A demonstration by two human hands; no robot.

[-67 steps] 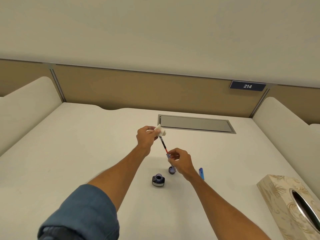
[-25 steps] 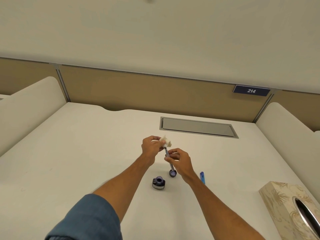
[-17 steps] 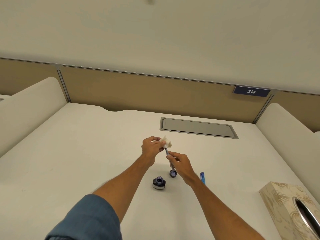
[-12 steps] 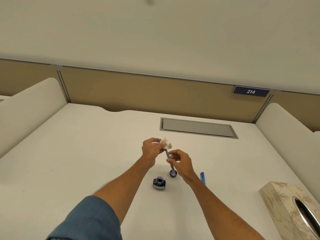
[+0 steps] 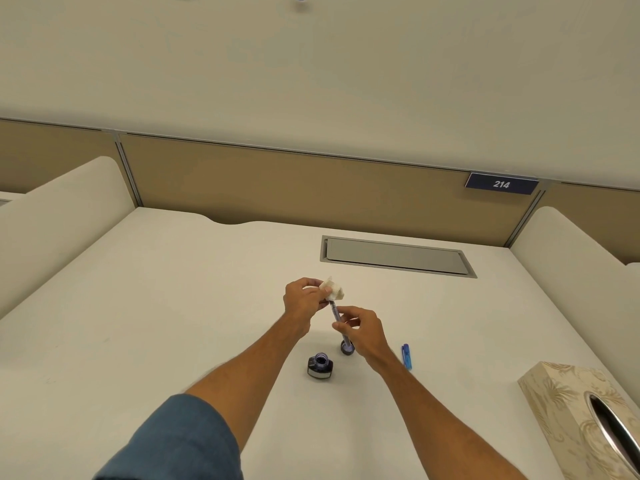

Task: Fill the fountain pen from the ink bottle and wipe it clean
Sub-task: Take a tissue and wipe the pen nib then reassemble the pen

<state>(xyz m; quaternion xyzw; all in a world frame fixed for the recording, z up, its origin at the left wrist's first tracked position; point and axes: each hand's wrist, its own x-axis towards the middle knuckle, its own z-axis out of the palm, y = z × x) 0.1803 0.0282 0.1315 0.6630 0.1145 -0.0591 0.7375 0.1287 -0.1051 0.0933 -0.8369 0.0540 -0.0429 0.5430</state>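
Observation:
Above the desk, my left hand pinches a crumpled white tissue around the far end of the fountain pen. My right hand pinches the pen's thin purple body lower down; the nib is hidden inside the tissue. The open ink bottle, dark with purple ink, stands on the desk below my hands. Its round cap lies just right of it, partly behind my right hand.
A blue pen part lies on the desk right of my right wrist. A patterned tissue box sits at the near right corner. A grey cable hatch is set into the desk further back. Cream partitions flank both sides.
My right hand slid up the pen toward the tissue, so the hands are closer together. The left hand kept the tissue on the pen's end.

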